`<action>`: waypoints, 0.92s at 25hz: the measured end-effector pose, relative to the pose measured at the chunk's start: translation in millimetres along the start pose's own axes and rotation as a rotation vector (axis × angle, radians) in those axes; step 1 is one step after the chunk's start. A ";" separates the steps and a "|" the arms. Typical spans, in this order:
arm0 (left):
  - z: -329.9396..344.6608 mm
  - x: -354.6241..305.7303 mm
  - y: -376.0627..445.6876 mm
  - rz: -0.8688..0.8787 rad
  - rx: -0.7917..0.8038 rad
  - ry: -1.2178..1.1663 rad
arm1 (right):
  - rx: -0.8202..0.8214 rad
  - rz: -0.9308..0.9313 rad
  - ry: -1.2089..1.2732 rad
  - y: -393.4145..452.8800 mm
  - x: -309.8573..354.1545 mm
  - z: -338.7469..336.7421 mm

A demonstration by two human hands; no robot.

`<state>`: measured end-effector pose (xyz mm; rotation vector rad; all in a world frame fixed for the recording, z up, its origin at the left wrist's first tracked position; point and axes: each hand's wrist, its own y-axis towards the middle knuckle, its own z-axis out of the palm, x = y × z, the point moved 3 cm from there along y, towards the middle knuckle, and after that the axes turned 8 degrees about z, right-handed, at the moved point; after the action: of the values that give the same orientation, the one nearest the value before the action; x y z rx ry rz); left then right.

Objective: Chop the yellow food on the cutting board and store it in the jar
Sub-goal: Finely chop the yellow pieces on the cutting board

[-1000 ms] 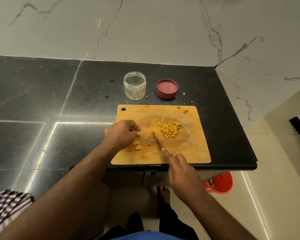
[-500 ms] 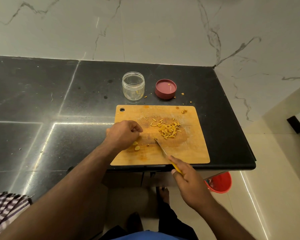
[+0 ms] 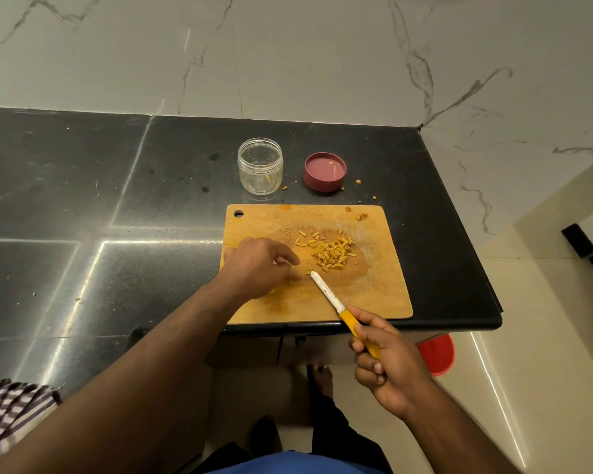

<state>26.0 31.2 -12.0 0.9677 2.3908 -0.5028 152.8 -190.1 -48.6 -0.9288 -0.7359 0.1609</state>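
Head view, and I see both hands over the cutting board [image 3: 374, 295]. My right hand [image 3: 387, 367] has pulled back toward me since half a second ago: it now sits off the near edge of the tabletop [image 3: 83, 200], fingers curled round the yellow handle of the knife [image 3: 338, 307], so more of the handle shows than before. The white blade slants up and left, its tip on the board just beside the left hand [image 3: 259, 265]. That hand has stayed on the left part of the board, fingers loosely bent with the tips down on the wood; I cannot tell whether they pinch anything. The slices that showed by it a second ago are now hidden under it.

Counting: one board, one knife, one clear jar [image 3: 260, 165], one red lid [image 3: 325, 171]. One pile of chopped yellow food [image 3: 331, 255] lies at the middle of the board, right of the left hand and beyond the knife tip. The jar stands open behind the board's far left corner, with a few yellow bits inside; the lid lies upturned to its right, one bit in it. Several crumbs are scattered on the dark tabletop around the lid. One red bucket [image 3: 437, 354] sits on the floor below.
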 end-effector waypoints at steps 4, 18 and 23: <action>15.0 -19.5 -2.3 0.117 0.127 0.181 | -0.024 -0.016 -0.019 -1.7 0.5 -2.9; 9.0 -16.3 6.1 0.069 -0.031 0.132 | -0.133 -0.302 -0.355 -22.0 14.6 -10.6; -8.7 0.3 3.7 -0.024 -0.069 0.052 | -0.306 -0.562 -0.832 -20.3 18.3 -8.8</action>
<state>25.7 38.3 -5.7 0.9342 2.4521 -0.4057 168.6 -200.5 -26.9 -0.8964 -1.8023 -0.0792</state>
